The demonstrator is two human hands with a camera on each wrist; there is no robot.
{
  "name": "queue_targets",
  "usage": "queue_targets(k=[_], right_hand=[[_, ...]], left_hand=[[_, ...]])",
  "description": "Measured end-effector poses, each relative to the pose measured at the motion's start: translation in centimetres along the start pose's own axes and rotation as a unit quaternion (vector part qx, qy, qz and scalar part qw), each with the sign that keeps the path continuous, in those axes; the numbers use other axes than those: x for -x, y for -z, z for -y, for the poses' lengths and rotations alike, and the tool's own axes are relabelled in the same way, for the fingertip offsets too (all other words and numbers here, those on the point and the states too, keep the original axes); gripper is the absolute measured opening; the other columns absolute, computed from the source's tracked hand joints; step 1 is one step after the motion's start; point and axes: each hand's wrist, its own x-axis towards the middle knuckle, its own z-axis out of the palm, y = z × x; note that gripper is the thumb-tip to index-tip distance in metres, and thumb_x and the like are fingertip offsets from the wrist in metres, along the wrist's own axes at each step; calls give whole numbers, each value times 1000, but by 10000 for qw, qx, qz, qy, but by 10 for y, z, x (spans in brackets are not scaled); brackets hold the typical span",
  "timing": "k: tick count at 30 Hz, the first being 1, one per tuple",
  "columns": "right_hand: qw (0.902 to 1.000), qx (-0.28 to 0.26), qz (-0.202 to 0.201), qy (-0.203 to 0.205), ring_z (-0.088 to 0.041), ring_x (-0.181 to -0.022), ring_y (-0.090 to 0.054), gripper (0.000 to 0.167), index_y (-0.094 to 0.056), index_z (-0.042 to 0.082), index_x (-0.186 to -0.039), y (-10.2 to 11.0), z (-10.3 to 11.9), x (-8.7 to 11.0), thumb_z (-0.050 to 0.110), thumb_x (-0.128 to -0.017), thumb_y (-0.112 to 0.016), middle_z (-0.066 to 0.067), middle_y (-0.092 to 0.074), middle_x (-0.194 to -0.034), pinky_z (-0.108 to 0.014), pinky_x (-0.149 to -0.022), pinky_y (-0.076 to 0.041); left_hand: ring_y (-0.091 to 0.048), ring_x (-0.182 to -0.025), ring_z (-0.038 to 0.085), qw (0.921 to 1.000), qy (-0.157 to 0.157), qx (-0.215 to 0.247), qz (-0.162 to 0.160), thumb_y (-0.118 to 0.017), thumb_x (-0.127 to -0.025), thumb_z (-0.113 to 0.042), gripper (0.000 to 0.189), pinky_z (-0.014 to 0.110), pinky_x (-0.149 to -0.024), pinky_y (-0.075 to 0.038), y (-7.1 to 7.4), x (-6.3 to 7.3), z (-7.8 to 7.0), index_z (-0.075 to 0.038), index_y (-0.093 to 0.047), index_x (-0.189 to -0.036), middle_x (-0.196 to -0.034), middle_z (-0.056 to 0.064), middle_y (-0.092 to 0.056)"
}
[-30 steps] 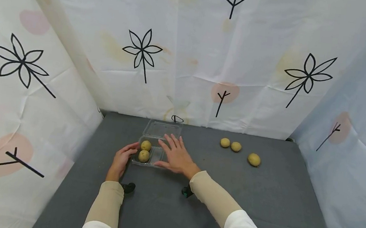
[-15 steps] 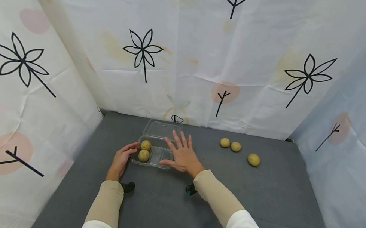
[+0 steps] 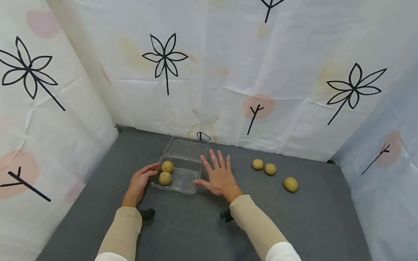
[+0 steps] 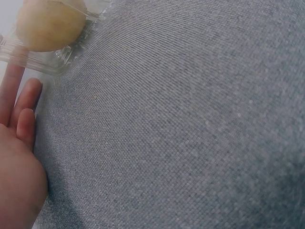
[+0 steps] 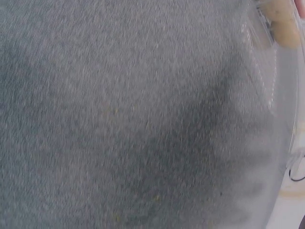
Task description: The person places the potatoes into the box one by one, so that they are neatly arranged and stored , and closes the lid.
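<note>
A clear plastic clamshell container [image 3: 187, 179] lies on the dark grey tabletop, its lid [image 3: 185, 148] folded back toward the wall. Two round yellow potatoes [image 3: 165, 179] sit along its left side. My left hand [image 3: 138, 186] rests against the container's left side with fairly straight fingers; in the left wrist view its fingers [image 4: 26, 100] reach the clear wall near a potato [image 4: 52, 24]. Spread-fingered and holding nothing, my right hand [image 3: 222, 180] hovers just right of the container. The right wrist view shows mostly tabletop, with potatoes [image 5: 286, 33] in the upper right corner.
Two potatoes [image 3: 257, 164] lie close together on the table [image 3: 317, 229] at the back right. A larger potato [image 3: 290, 184] lies farther right and nearer. Patterned cloth [image 3: 224, 63] hangs at the back and both sides.
My right hand has moved right, from over the container's right half to beside it, uncovering that half. The left hand and the potatoes have stayed in place.
</note>
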Motion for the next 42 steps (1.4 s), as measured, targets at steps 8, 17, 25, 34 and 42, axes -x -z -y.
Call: queue_targets(k=[8,17,25,34,42], right_hand=[[9998,-43,-25,-185,-38,-161,1,96,-5,32,-166,-3,-20,2,85,-91,-32,-9,-1,-175,-67,-125,-3],[9983,-149,-11,-566,-38,-161,2,96,-7,30,-166,3,-37,13,81,-92,-40,-10,2,-174,-66,-126,-1],[9973,-268,-65,-687,-41,-160,-1,96,-12,26,-166,5,-49,18,78,-92,-44,-13,-4,-174,-68,-125,-3],[9954,-290,-103,-903,-42,-160,-4,97,-16,23,-165,3,-65,21,76,-91,-51,-15,-7,-173,-68,-124,-4],[9948,-213,-96,-995,-42,-159,-7,100,-16,24,-165,4,-81,24,80,-89,-49,-16,-9,-173,-68,-125,-6]], left_hand=[[-49,-136,18,9999,23,-123,-64,-60,-102,-22,42,40,-115,-35,-1,1,2,-16,-60,-144,-147,8,-61],[-47,-139,21,10000,-9,-52,-15,-58,-103,-18,42,42,-118,-34,-2,4,-3,-13,-58,-145,-151,14,-56],[-47,-137,18,9999,57,-109,8,-58,-104,-19,43,40,-116,-34,-2,4,-2,-15,-57,-146,-152,10,-56],[-47,-135,21,9998,183,6,116,-55,-104,-11,44,45,-118,-33,-2,21,-29,-6,-54,-147,-155,19,-50],[-46,-136,17,9999,138,-45,-15,-57,-104,-18,42,41,-117,-33,-1,5,-8,-13,-57,-146,-153,11,-55]])
